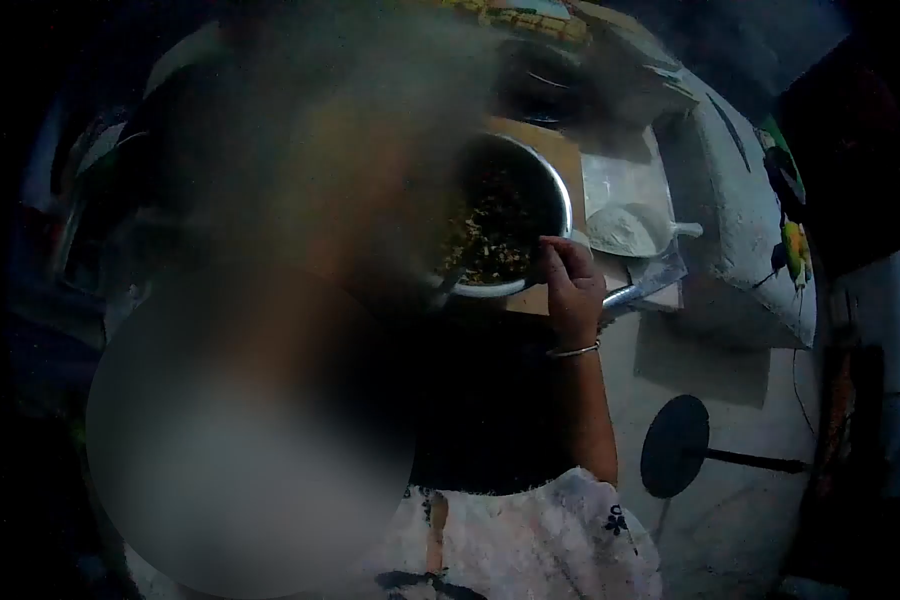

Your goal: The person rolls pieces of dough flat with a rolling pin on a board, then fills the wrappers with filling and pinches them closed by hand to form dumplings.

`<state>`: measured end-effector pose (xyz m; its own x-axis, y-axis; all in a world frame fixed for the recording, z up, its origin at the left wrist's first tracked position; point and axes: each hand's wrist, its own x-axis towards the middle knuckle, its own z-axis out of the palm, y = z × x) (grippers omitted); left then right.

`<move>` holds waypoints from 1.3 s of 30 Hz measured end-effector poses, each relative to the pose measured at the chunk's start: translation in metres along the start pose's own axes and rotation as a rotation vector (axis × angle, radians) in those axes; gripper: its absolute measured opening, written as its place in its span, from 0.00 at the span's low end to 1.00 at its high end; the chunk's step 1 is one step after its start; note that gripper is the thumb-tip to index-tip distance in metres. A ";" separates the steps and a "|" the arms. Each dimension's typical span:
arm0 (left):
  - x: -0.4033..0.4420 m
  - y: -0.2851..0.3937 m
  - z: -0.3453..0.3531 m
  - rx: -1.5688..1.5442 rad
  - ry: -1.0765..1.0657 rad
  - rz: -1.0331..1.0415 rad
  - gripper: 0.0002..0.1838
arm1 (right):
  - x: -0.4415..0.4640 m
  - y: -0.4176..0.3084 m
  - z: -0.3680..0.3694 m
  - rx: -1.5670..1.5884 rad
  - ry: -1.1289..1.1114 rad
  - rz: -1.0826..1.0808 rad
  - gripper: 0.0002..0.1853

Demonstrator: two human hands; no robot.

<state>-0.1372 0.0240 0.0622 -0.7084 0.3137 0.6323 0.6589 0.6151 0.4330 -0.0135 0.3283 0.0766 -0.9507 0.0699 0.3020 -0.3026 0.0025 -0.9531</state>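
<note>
The right hand (572, 275) has its thumb and fingers drawn together over the right rim of a metal-rimmed pan (560, 180), apparently pinching the lip; the fingertips lie just inside it. The left hand cannot be made out in the blur, so its grip cannot be told.

The pan stands on a brown board (535, 299), reaching in from its right edge and covering most of what shows of it; its left side is lost in haze. Inside lies loose, chopped food (495, 250). The wall should be stiff and not fragile, and the filling gives the pan some weight, so a pinch at one point probably steadies it better than it would lift it. The smooth lip could be slippery if greasy; for a lift, opposite sides of the rim would be the sounder hold, with care in case the metal is hot.

Just beyond the board's right edge, a handled scoop (686, 230) holds white powder (625, 232), likely light and easily spilled; its stub handle, pointing away from the board, is the natural place to take it.
</note>
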 end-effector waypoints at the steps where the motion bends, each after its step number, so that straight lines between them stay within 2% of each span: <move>1: 0.000 0.001 0.000 0.019 -0.043 -0.031 0.09 | -0.001 -0.001 -0.001 -0.023 0.018 0.000 0.07; 2: -0.001 0.002 0.000 0.038 -0.085 -0.062 0.09 | -0.001 -0.001 -0.002 -0.046 0.035 -0.001 0.08; 3: -0.004 0.001 0.004 -0.116 -0.072 -0.177 0.09 | -0.001 -0.003 -0.003 -0.007 0.056 0.034 0.08; 4: -0.007 -0.005 0.008 -0.120 -0.076 -0.172 0.09 | -0.001 -0.003 -0.007 -0.009 0.064 0.033 0.08; 6: -0.012 -0.023 0.016 0.067 0.004 -0.008 0.10 | 0.003 0.005 -0.015 -0.112 0.269 0.073 0.10; 7: -0.011 -0.021 0.013 0.039 -0.007 0.016 0.10 | 0.007 0.009 -0.025 -0.162 0.334 0.094 0.10; 8: -0.011 -0.020 0.011 0.035 -0.015 0.022 0.10 | 0.013 0.021 -0.040 -0.080 0.358 0.076 0.10; 10: -0.008 -0.009 0.004 0.056 -0.019 -0.014 0.10 | 0.025 0.033 -0.064 -0.373 0.376 -0.026 0.10; 11: -0.003 0.001 -0.002 -0.130 -0.144 -0.198 0.09 | 0.029 0.031 -0.075 -0.593 0.311 0.049 0.11; 12: -0.004 0.000 -0.001 -0.133 -0.149 -0.195 0.09 | 0.032 0.033 -0.081 -0.594 0.316 0.052 0.11; 14: -0.008 -0.006 0.002 0.126 -0.017 0.041 0.08 | 0.040 0.055 -0.093 -0.850 0.192 0.049 0.11; 15: -0.008 0.001 0.003 -0.150 -0.015 -0.120 0.07 | 0.043 0.072 -0.099 -0.858 0.146 0.057 0.12; 16: -0.008 -0.001 0.003 -0.148 -0.016 -0.123 0.07 | 0.046 0.075 -0.097 -0.857 0.143 0.058 0.12; 18: -0.009 -0.006 0.002 -0.219 -0.005 -0.028 0.07 | 0.051 0.081 -0.085 -1.015 0.048 -0.177 0.12; 20: -0.011 -0.006 0.000 -0.167 -0.012 -0.032 0.07 | 0.057 0.081 -0.072 -1.021 0.040 -0.089 0.14; 22: -0.009 -0.007 0.000 -0.113 -0.016 -0.028 0.07 | 0.063 0.078 -0.060 -1.324 -0.063 -0.102 0.14; 23: -0.014 -0.020 0.006 -0.165 -0.011 -0.053 0.07 | 0.062 0.068 -0.045 -1.033 0.107 0.058 0.16; 25: -0.014 -0.020 0.001 -0.208 -0.002 -0.077 0.06 | 0.063 0.084 -0.043 -1.047 0.139 0.009 0.17; 26: -0.013 -0.013 -0.004 -0.115 -0.045 -0.059 0.06 | 0.065 0.092 -0.044 -1.069 0.168 -0.036 0.17; 27: -0.012 -0.008 -0.005 -0.023 -0.088 -0.043 0.06 | 0.071 0.082 -0.042 -0.829 0.144 0.219 0.17; 28: -0.013 -0.009 -0.003 -0.021 -0.086 -0.046 0.06 | 0.071 0.077 -0.040 -0.829 0.141 0.219 0.17; 30: -0.014 -0.009 0.002 -0.272 -0.082 -0.295 0.06 | 0.071 0.071 -0.034 -0.804 0.196 0.252 0.15; 31: -0.013 -0.007 0.002 -0.272 -0.080 -0.296 0.06 | 0.067 0.082 -0.041 -1.093 0.078 -0.131 0.12; 32: -0.012 -0.006 0.002 -0.187 -0.080 -0.239 0.06 | 0.068 0.088 -0.041 -1.094 0.076 -0.133 0.12; 34: -0.011 -0.004 0.000 -0.099 -0.076 -0.181 0.06 | 0.071 0.086 -0.038 -0.785 0.174 0.121 0.11; 35: -0.011 -0.005 0.001 -0.040 -0.041 -0.093 0.06 | 0.070 0.084 -0.040 -1.102 0.045 -0.118 0.11; 36: -0.012 -0.007 0.001 0.019 -0.007 -0.004 0.06 | 0.069 0.081 -0.039 -1.102 0.044 -0.119 0.11; 37: -0.014 -0.012 0.003 0.020 -0.006 -0.006 0.06 | 0.068 0.078 -0.038 -1.081 0.055 -0.094 0.11; 39: -0.016 -0.016 0.003 -0.153 -0.083 -0.194 0.07 | 0.069 0.073 -0.035 -0.969 0.127 0.021 0.12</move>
<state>-0.1368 0.0115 0.0433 -0.8395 0.2623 0.4758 0.5346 0.5549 0.6374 -0.0988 0.3683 0.0268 -0.9237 0.1864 0.3347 -0.0451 0.8146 -0.5782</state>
